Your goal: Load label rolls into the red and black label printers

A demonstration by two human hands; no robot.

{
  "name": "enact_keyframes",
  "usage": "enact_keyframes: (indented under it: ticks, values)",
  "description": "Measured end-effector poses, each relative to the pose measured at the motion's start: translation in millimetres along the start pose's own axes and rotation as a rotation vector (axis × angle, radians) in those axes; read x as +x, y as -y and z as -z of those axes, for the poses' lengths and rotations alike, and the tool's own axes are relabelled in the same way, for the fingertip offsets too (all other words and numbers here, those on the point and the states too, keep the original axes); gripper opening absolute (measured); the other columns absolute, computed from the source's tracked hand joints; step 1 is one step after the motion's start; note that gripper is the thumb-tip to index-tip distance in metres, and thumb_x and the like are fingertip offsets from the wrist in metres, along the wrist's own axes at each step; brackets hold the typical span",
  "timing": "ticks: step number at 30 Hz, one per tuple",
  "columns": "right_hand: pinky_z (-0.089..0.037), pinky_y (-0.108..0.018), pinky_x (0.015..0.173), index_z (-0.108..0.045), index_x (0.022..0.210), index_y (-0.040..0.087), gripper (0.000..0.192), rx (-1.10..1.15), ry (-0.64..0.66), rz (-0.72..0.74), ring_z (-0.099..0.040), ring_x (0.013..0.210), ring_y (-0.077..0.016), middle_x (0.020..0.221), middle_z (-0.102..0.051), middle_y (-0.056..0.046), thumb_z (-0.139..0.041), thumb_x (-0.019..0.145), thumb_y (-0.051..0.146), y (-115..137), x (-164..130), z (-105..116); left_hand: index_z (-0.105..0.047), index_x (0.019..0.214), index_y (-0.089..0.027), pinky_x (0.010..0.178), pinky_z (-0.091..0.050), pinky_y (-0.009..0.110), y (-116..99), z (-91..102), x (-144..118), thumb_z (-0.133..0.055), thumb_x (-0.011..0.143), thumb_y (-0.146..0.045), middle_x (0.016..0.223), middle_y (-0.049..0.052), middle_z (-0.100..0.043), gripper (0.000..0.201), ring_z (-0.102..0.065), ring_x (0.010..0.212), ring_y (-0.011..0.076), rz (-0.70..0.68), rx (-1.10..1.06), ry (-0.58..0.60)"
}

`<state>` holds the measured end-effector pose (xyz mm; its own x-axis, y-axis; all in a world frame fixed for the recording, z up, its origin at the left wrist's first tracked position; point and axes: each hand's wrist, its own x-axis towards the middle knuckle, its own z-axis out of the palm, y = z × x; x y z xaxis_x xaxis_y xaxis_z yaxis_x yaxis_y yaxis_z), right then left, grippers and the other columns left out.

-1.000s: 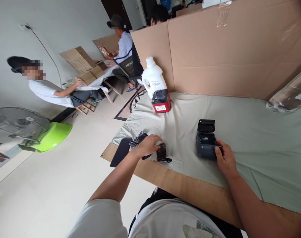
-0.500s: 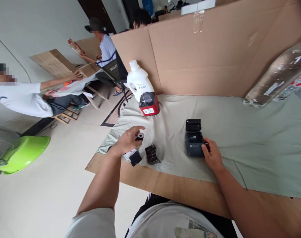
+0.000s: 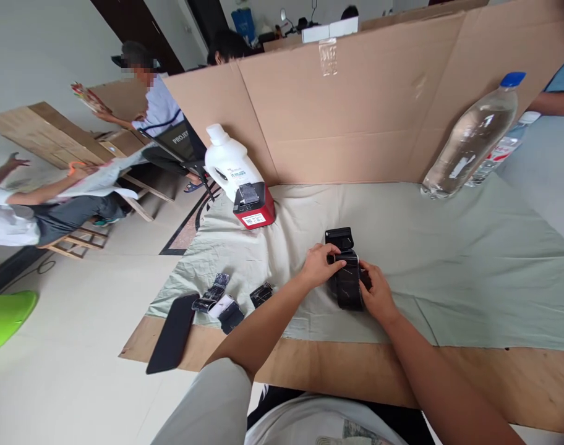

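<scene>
A small dark label printer (image 3: 340, 238) stands on the cloth with its lid flipped up. My left hand (image 3: 320, 267) pinches a roll of black labels (image 3: 349, 285) at the printer's opening. The loose end of the roll hangs down over the printer's front and hides most of its body. On the right side, my right hand (image 3: 375, 289) grips the printer with bent fingers. Whether the roll sits fully inside the compartment, I cannot tell.
Several loose label pieces (image 3: 230, 316) and a black phone (image 3: 174, 334) lie left. Behind them stand a red-and-black box-shaped device (image 3: 267, 207) and a white jug (image 3: 230, 157). A cardboard screen (image 3: 347, 130) rises at the back; a large bottle (image 3: 477, 136) leans right. People sit beyond.
My left hand has moved right, from the loose labels to the printer, carrying the label roll. The roll's black strip now covers the printer's front. My view has shifted right.
</scene>
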<state>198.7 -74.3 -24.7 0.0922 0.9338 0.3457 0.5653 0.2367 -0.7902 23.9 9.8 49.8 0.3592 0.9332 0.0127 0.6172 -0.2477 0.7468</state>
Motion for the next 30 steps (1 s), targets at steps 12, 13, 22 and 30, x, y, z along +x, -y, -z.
enact_keyframes:
  ticks: [12, 13, 22, 30]
  values:
    - [-0.054, -0.045, 0.088, -0.047, 0.136, 0.021, 0.050, 0.028, -0.006, 0.005, -0.060, 0.104, -0.0252, 0.119, -0.061, -0.012, -0.052, 0.089, 0.036, -3, -1, -4, -0.063, 0.098, -0.019, 0.101, -0.040, 0.044, 3, -3.8, -7, -0.065, 0.083, -0.027, 0.106, 0.008, -0.060, 0.017, -0.050, 0.112, 0.0265, -0.157, 0.301, -0.014]
    - [-0.054, -0.046, 0.090, -0.047, 0.136, 0.021, 0.050, 0.026, -0.002, 0.015, -0.060, 0.106, -0.0257, 0.119, -0.061, -0.012, -0.052, 0.089, 0.036, -2, -1, -3, -0.063, 0.098, -0.018, 0.102, -0.041, 0.044, 3, -4.8, -7, -0.065, 0.083, -0.028, 0.110, 0.009, -0.057, 0.018, -0.049, 0.113, 0.0266, -0.148, 0.305, -0.023]
    - [-0.046, -0.049, 0.104, -0.043, 0.143, 0.029, 0.054, -0.081, 0.077, 0.081, -0.054, 0.118, -0.0262, 0.127, -0.053, -0.010, -0.046, 0.089, 0.027, -5, -1, -2, -0.060, 0.104, -0.018, 0.104, -0.044, 0.046, -3, -5.5, -8, -0.060, 0.086, -0.030, 0.130, 0.011, -0.042, 0.021, -0.048, 0.120, 0.0286, -0.018, 0.258, 0.065]
    - [-0.047, -0.053, 0.101, -0.028, 0.151, 0.030, 0.070, -0.158, 0.082, 0.094, -0.054, 0.117, -0.0288, 0.128, -0.052, -0.012, -0.048, 0.085, 0.020, -1, -3, -5, -0.064, 0.111, -0.021, 0.104, -0.044, 0.051, -12, -12.6, -12, -0.053, 0.090, -0.026, 0.134, 0.011, -0.040, 0.025, -0.045, 0.122, 0.0321, 0.005, 0.341, 0.033]
